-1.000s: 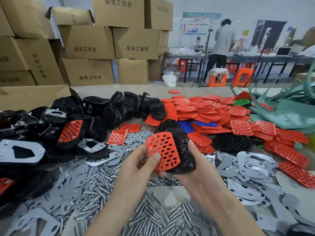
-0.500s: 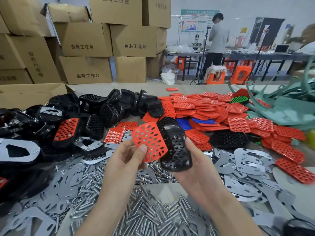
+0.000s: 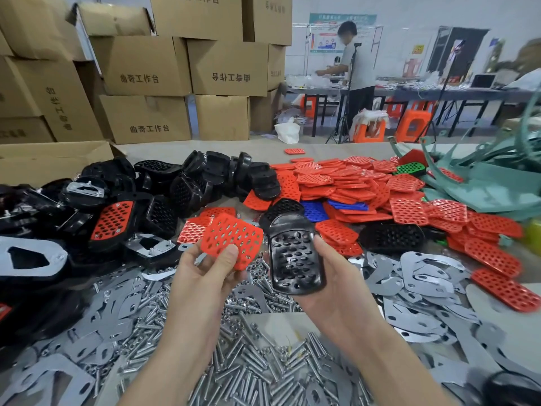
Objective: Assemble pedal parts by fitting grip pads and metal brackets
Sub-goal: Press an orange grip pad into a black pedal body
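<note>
Above the bolt pile (image 3: 248, 376), left hand (image 3: 205, 276) pinches the red grip pad (image 3: 231, 240) by its lower edge, thumb on top. Right hand (image 3: 336, 288) cups the black pedal body (image 3: 294, 259) just right of it, not mated. Risk: the pad is tapered, so seating it rotated or off the holes likely leaves it proud; cardboard boxes (image 3: 146, 80) far behind the pile read 曲奇工作台.

Tight counter, clutter on all sides
I see one bare patch of grey counter (image 3: 275, 322) near me, ringed by loose silver bolts (image 3: 234, 373); flat grey metal brackets (image 3: 424, 276) crowd the right, black plastic pedal bodies (image 3: 181, 186) the left, red perforated pads (image 3: 351, 183) lie beyond.
</note>
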Demonstrator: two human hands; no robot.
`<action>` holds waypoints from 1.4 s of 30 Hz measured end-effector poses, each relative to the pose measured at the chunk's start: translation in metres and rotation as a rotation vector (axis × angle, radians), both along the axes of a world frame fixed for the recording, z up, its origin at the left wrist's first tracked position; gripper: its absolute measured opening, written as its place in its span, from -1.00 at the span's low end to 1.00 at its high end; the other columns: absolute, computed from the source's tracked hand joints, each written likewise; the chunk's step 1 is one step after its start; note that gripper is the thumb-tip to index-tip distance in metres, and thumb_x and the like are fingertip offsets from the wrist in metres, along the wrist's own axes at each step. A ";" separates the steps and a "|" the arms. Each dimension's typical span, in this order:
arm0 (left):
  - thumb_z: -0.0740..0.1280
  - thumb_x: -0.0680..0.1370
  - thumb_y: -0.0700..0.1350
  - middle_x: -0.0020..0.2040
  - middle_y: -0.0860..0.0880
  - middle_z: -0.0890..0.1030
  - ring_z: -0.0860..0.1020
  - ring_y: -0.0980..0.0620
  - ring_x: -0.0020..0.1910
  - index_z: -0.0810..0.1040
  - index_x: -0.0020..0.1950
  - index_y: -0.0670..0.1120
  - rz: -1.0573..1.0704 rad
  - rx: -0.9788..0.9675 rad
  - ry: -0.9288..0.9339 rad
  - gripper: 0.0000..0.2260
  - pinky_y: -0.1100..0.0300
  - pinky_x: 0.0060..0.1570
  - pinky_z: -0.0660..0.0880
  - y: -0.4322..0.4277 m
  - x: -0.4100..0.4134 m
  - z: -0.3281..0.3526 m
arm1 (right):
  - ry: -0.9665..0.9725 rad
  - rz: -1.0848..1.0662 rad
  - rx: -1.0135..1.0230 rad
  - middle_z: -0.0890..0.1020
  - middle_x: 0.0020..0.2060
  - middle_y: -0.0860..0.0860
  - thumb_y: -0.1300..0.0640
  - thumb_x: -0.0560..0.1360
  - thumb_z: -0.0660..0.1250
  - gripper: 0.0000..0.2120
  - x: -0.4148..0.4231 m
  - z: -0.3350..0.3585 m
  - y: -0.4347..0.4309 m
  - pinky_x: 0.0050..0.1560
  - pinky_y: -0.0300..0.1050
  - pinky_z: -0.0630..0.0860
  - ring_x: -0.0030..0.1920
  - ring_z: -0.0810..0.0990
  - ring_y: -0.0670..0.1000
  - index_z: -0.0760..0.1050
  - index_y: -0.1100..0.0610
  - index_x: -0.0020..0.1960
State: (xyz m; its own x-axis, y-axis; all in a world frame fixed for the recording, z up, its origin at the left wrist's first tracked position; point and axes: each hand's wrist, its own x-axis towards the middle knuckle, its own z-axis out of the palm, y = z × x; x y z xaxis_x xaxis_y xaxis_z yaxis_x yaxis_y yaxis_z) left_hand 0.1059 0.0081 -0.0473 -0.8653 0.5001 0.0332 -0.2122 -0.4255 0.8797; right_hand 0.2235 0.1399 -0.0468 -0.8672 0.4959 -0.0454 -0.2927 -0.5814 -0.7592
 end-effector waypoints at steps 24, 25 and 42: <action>0.45 0.40 0.11 0.01 -0.06 0.73 0.68 -0.02 -0.18 0.63 0.17 0.02 -0.094 -0.206 0.173 -0.63 0.03 -0.05 0.59 0.000 0.023 -0.001 | -0.059 -0.420 -0.056 0.71 -0.12 0.13 0.45 0.58 0.18 -0.69 0.004 0.015 0.005 -0.24 -0.17 0.67 -0.25 0.70 -0.05 0.64 0.19 0.07; 0.44 0.43 0.11 0.00 -0.04 0.74 0.68 -0.04 -0.19 0.63 0.12 0.08 -0.083 -0.220 0.217 -0.70 0.07 -0.06 0.60 0.000 0.024 0.000 | -0.038 -0.397 -0.056 0.71 -0.15 0.12 0.46 0.58 0.17 -0.69 0.004 0.015 0.004 -0.23 -0.17 0.67 -0.24 0.70 -0.05 0.64 0.20 0.03; 0.41 0.49 0.09 -0.09 0.09 0.73 0.68 0.10 -0.17 0.55 0.00 0.30 -0.004 -0.276 0.455 -0.86 0.41 -0.21 0.51 -0.001 0.034 0.005 | 0.029 -0.212 -0.004 0.65 -0.14 0.14 0.39 0.53 0.11 -0.54 -0.003 0.007 -0.012 -0.12 0.01 0.58 -0.13 0.61 0.09 0.70 -0.01 -0.11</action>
